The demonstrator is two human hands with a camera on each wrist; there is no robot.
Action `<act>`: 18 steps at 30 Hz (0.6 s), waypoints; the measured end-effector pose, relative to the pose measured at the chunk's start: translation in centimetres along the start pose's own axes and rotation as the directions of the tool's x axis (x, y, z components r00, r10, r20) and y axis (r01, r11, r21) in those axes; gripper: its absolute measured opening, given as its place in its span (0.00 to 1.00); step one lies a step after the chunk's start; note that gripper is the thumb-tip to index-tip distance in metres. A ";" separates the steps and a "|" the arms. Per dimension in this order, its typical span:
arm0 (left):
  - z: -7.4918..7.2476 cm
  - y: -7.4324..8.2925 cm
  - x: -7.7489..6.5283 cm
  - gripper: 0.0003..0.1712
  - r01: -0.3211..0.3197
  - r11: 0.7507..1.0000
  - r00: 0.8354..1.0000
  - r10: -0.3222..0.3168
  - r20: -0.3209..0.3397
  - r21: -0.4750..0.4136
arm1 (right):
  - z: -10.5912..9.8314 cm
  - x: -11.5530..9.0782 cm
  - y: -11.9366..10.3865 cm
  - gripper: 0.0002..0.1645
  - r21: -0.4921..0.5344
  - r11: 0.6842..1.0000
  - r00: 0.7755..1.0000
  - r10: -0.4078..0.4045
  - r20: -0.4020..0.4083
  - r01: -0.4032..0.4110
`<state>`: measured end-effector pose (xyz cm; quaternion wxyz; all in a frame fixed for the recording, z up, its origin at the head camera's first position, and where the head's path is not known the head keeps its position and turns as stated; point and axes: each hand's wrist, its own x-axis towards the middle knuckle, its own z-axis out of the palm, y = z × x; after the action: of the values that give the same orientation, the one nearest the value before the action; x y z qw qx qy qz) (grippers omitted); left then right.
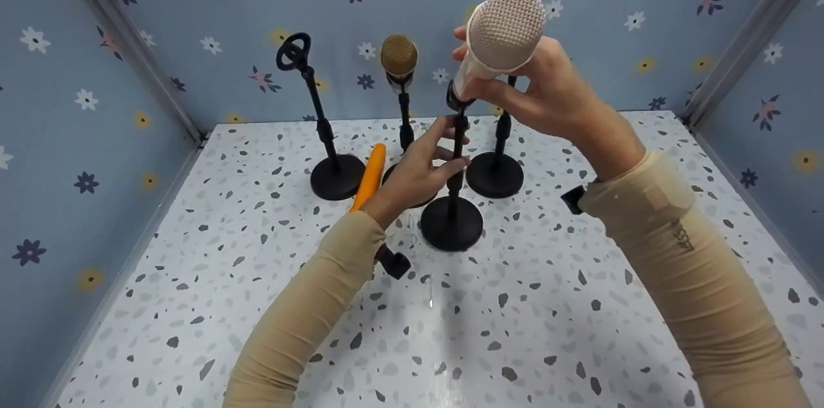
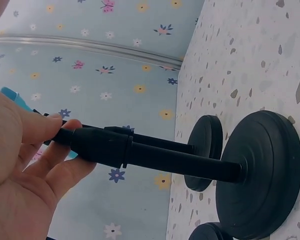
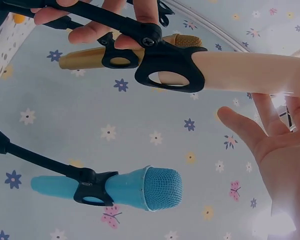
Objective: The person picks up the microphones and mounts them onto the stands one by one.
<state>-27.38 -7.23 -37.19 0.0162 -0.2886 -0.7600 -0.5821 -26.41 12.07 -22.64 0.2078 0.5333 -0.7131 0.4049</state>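
My left hand (image 1: 412, 179) grips the upper pole of a black tabletop microphone stand (image 1: 452, 224) with a round base. In the left wrist view, thumb and fingers pinch its pole just above the thicker collar (image 2: 102, 146). My right hand (image 1: 553, 96) holds a pale pinkish-white microphone (image 1: 505, 28) near its mesh head. Its handle sits through the stand's clip (image 3: 172, 70), tilted, head uppermost. Behind, a gold microphone (image 1: 399, 55) rests in another stand's clip. A blue microphone (image 3: 162, 187) sits in a further stand, its body hidden behind my right hand in the head view.
At the left rear stands a black stand with a bare ring clip (image 1: 293, 53). An orange stick-like object (image 1: 370, 176) lies partly hidden behind my left forearm. Flower-patterned panels (image 1: 322, 22) enclose the speckled white tabletop (image 1: 534, 305) at the back and sides.
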 end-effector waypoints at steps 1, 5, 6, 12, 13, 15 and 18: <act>0.0 0.0 0.0 0.31 -0.002 1.000 1.000 0.002 0.002 0.006 | 0.1 0.0 0.1 0.28 -0.001 1.000 1.000 -0.007 0.001 0.007; -0.1 -0.1 0.0 0.31 -0.001 1.000 1.000 0.001 0.002 0.009 | 0.4 0.0 0.5 0.26 -0.003 1.000 1.000 -0.009 0.012 0.009; -0.1 -0.2 0.0 0.31 -0.003 1.000 1.000 0.003 0.002 0.010 | 0.5 -0.1 0.7 0.26 -0.007 1.000 1.000 -0.003 0.014 0.003; 0.0 -0.2 0.0 0.31 -0.021 1.000 1.000 0.021 -0.001 0.007 | 0.8 -0.5 1.1 0.26 0.032 0.999 1.000 0.030 0.006 -0.030; 0.0 -0.2 0.0 0.31 -0.024 1.000 1.000 0.024 -0.002 0.007 | 0.9 -0.5 1.1 0.26 0.045 0.999 1.000 0.029 0.003 -0.030; 0.0 -0.2 0.0 0.31 -0.026 1.000 1.000 0.026 -0.003 0.003 | 1.1 -0.6 1.2 0.26 0.069 0.997 1.000 0.028 -0.003 -0.028; -0.1 -0.3 -0.1 0.31 -0.027 1.000 1.000 0.027 0.000 -0.006 | 1.3 -0.7 1.3 0.26 0.106 0.994 1.000 0.022 -0.015 -0.021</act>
<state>-27.47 -7.38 -37.44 0.0235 -0.2989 -0.7543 -0.5840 -27.18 11.55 -24.33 0.1806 0.5326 -0.6945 0.4488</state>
